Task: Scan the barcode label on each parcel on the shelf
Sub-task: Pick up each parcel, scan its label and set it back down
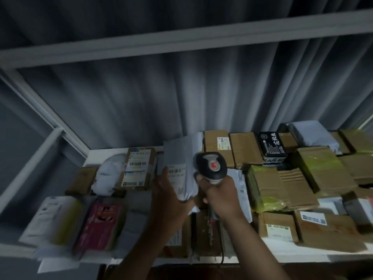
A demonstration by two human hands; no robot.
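My left hand [168,196] holds a grey poly-bag parcel [181,156] upright above the middle of the shelf, its white barcode label [177,170] facing me. Just right of it, my right hand [219,196] grips a black and grey barcode scanner [212,165] by the handle. The scanner head sits right beside the parcel's edge, its cable hanging down toward the front. Many other parcels lie on the white shelf [302,253]: a brown box with a barcode label [138,168] at the back left and a pink packet [100,223] at the front left.
Brown cardboard boxes [288,186] fill the right half, some with yellow-green tape. A black box with white lettering [273,146] stands at the back. A white bag [110,174] lies at back left. A grey shelf beam [181,39] crosses overhead; a curtain hangs behind.
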